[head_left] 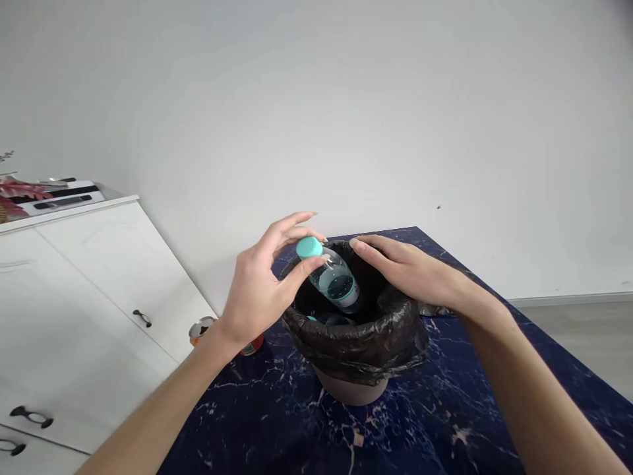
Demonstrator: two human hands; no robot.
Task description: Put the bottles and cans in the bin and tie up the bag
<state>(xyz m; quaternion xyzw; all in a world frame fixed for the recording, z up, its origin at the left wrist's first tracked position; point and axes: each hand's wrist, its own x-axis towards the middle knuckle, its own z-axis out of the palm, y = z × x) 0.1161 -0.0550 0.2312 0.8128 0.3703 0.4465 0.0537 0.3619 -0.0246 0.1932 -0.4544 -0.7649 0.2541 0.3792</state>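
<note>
My left hand [267, 274] pinches a clear plastic bottle [333, 280] near its neck, just below the turquoise cap [309, 247]. Some liquid shows inside the bottle, which tilts with its base down in the mouth of a small trash bin [351, 390]. A black plastic bag [356, 343] lines the bin and folds over its rim. On the right side of the rim lies my right hand [410, 267], its thumb along the bag's edge and its other fingers partly hidden. Deeper in the bag, other items with a bit of turquoise are hard to make out.
The bin stands on a dark blue marbled table [277, 422]. Left of it, partly behind my left arm, are an orange can [200, 328] and a red can [253, 346]. A white cabinet [99, 297] stands at left, against a pale wall [316, 119].
</note>
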